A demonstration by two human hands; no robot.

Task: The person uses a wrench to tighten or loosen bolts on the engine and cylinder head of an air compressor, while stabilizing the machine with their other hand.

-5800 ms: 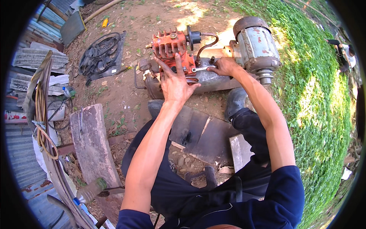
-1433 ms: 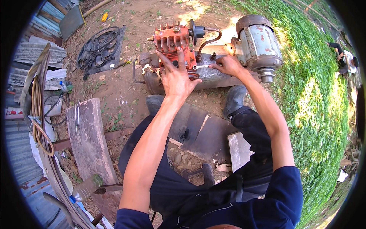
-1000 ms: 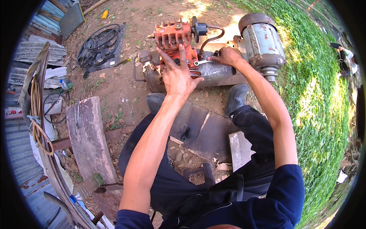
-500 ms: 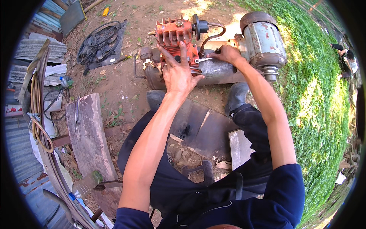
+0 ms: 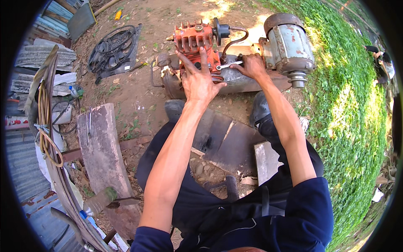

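A red finned compressor pump (image 5: 193,38) sits on a rusty grey tank (image 5: 241,80) in front of me. My left hand (image 5: 196,84) lies against the pump's near side, its index and middle fingers stretched apart over the casing. In my right hand (image 5: 253,66) is a silver wrench (image 5: 228,65), held by its right end. The wrench's other end meets the lower right of the pump's base; the fastener there is too small to make out. A curved metal pipe (image 5: 237,40) runs from the pump toward the tank, behind my right hand.
A grey electric motor (image 5: 294,48) with a pulley stands at the tank's right end. Black belts or hoses (image 5: 112,50) lie on a dark sheet at far left. A wooden plank (image 5: 100,143) and plastic bottle (image 5: 100,201) are nearer left. Another person (image 5: 384,63) appears at far right.
My right hand has moved slightly right and nearer, and more of the wrench handle shows. My left hand stays on the pump. The whole view has shifted a little.
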